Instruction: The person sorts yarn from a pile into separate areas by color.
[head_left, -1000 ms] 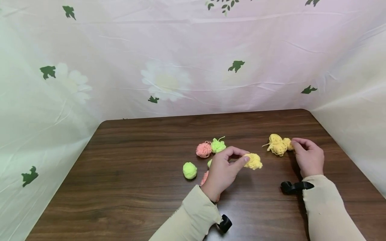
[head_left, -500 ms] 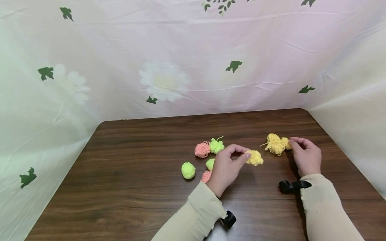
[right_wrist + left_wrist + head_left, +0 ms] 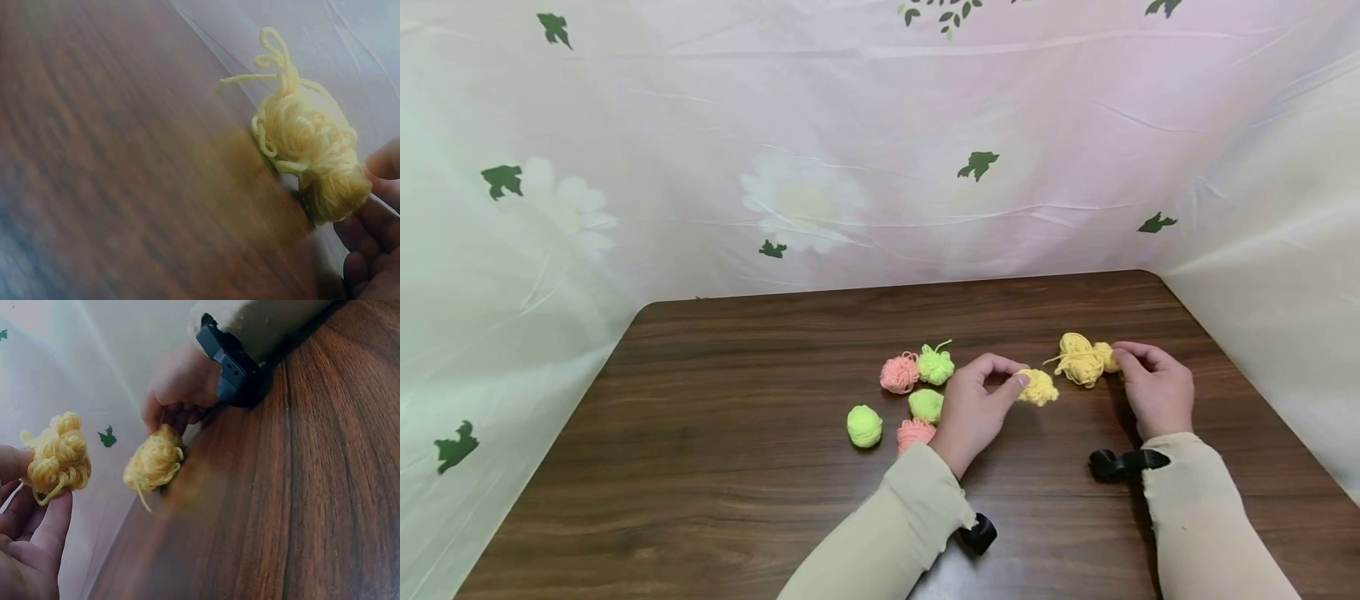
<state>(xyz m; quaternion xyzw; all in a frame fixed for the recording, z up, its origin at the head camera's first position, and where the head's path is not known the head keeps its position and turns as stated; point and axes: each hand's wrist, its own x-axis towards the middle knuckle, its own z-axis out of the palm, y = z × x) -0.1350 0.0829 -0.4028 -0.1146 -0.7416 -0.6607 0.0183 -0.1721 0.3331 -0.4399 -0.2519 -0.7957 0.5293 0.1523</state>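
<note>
My left hand (image 3: 973, 412) pinches a loose yellow yarn ball (image 3: 1037, 387) between thumb and fingers, held above the table; its looped strands show in the left wrist view. Farther right, my right hand (image 3: 1159, 390) holds a small yellow yarn ball (image 3: 1106, 357) by thumb and fingertips. Against that small ball sits larger yellow yarn (image 3: 1077, 362) with a loose end trailing left. In the right wrist view, thumb and fingers lie on either side of the small wound ball (image 3: 337, 195), and the looser yarn (image 3: 306, 128) is just beyond it.
Left of my left hand lie a pink yarn ball (image 3: 899, 373), a green one with a loose end (image 3: 936, 365), another green ball (image 3: 927, 405), a second pink ball (image 3: 914, 435) partly behind the sleeve, and a green ball (image 3: 864, 427) apart. A patterned cloth (image 3: 865, 150) surrounds the wooden table (image 3: 737, 467).
My left hand has shifted slightly right and away from me with its yellow yarn ball, uncovering more of a green and a pink ball. The right hand keeps its hold beside the yellow yarn.
</note>
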